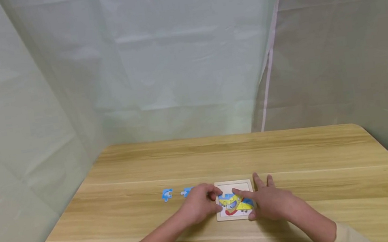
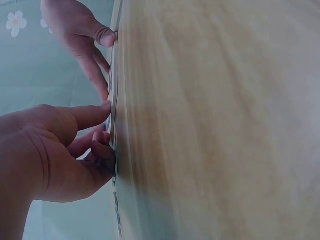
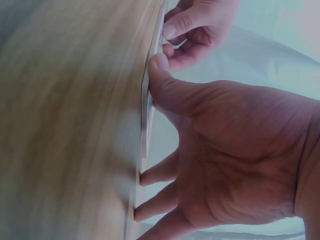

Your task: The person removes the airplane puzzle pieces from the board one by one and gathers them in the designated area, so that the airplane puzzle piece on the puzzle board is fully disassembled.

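Note:
A small square jigsaw puzzle in a pale frame lies flat on the table. Its middle and lower parts show a yellow, blue and red picture; the strip along its far side is bare white. My left hand is at the frame's left side, thumb and forefinger on the puzzle and the other fingers curled under. Whether it pinches a piece is hidden. My right hand is spread out, forefinger pressing on the picture and thumb at the near right corner. In the right wrist view, other right fingers touch the tabletop.
Two loose blue jigsaw pieces lie left of the frame: one farther out, the other beside my left hand and partly covered by it. The wood-grain table is bounded by hanging pale cloth behind and at the sides.

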Motion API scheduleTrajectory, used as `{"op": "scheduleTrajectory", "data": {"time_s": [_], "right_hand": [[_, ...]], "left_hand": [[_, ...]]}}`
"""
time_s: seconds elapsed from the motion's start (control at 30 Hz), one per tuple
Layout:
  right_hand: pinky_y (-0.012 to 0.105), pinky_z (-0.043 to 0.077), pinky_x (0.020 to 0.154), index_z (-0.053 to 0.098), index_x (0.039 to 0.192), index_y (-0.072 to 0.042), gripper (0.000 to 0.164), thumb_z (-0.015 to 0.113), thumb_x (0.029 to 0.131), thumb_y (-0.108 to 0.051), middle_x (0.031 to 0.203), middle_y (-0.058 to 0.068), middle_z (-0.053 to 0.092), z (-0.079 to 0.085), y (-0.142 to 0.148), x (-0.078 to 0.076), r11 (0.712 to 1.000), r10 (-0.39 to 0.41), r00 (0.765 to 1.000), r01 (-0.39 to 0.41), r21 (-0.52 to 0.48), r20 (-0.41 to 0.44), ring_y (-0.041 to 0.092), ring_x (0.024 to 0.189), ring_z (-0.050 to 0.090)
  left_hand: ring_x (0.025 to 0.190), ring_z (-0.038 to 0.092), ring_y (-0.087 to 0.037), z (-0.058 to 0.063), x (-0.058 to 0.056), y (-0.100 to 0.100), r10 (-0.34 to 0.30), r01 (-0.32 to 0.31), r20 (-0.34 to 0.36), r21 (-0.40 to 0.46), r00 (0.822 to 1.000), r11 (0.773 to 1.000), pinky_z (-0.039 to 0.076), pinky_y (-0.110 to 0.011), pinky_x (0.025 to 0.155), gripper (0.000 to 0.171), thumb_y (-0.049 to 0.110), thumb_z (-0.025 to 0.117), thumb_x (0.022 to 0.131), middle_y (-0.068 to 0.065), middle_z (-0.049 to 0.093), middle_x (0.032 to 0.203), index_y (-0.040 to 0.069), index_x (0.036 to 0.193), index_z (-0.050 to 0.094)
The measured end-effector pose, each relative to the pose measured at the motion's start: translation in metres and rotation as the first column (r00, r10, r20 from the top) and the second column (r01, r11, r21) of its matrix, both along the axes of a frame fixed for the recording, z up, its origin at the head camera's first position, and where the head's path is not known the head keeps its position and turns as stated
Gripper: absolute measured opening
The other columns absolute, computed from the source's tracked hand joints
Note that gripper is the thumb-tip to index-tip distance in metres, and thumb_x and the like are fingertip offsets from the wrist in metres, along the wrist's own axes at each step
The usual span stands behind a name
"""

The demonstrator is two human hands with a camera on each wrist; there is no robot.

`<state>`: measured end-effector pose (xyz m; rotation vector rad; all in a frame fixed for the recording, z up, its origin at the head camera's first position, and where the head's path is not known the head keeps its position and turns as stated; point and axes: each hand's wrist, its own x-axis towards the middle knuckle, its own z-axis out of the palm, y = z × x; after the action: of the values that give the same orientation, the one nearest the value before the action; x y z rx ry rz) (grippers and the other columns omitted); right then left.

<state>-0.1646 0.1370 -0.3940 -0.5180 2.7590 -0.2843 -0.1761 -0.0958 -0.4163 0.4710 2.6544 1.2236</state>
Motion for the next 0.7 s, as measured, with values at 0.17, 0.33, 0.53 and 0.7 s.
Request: {"op": "scheduleTrajectory", "data": {"time_s": [0.17, 0.33, 0.53, 0.7], "right_hand": [[0.070, 0.051, 0.065, 0.048, 0.149, -0.043, 0.070, 0.078, 0.086, -0.041, 0.158, 0.035, 0.020, 0.0007, 0.0001, 0.0010, 1.000, 0.005, 1.000, -0.005, -0.008, -0.004, 0.067, 0.136, 0.023], [0.073, 0.050, 0.068, 0.048, 0.149, -0.043, 0.071, 0.078, 0.086, -0.041, 0.159, 0.035, 0.019, 0.0009, -0.0002, 0.0011, 1.000, 0.004, 1.000, -0.004, -0.008, 0.007, 0.067, 0.136, 0.022], [0.072, 0.050, 0.067, 0.048, 0.149, -0.044, 0.071, 0.079, 0.086, -0.041, 0.159, 0.034, 0.019, 0.0008, 0.0001, 0.0011, 1.000, -0.002, 1.000, 0.002, -0.011, 0.007, 0.067, 0.137, 0.021], [0.071, 0.050, 0.066, 0.048, 0.149, -0.044, 0.071, 0.079, 0.085, -0.041, 0.160, 0.034, 0.019, 0.0007, -0.0003, 0.0008, 1.000, -0.010, 1.000, 0.010, -0.018, 0.014, 0.066, 0.138, 0.020]], "left_hand": [[0.082, 0.051, -0.018, 0.0002, 0.0000, 0.0003, 0.006, -0.006, -0.012, 0.000, 1.000, 1.000, 0.046, -0.030, 0.073, 0.028, 0.000, 0.086, 0.075, -0.002, 0.057, 0.089, 0.007, 0.098, 0.072], [0.081, 0.054, -0.016, -0.0011, -0.0012, -0.0003, 0.010, -0.009, -0.016, 0.034, 1.000, 0.999, 0.048, -0.029, 0.073, 0.021, -0.002, 0.080, 0.081, 0.001, 0.062, 0.088, 0.008, 0.097, 0.072], [0.078, 0.057, -0.014, -0.0006, -0.0016, -0.0005, 0.017, -0.015, -0.022, 0.083, 1.000, 0.996, 0.048, -0.027, 0.071, 0.014, -0.002, 0.074, 0.087, 0.004, 0.063, 0.083, 0.008, 0.094, 0.070], [0.073, 0.059, -0.014, -0.0002, -0.0004, 0.0000, 0.040, -0.046, 0.041, 0.139, 0.998, 0.989, 0.051, -0.027, 0.064, 0.012, -0.004, 0.073, 0.088, -0.001, 0.065, 0.082, 0.006, 0.094, 0.068]]}}
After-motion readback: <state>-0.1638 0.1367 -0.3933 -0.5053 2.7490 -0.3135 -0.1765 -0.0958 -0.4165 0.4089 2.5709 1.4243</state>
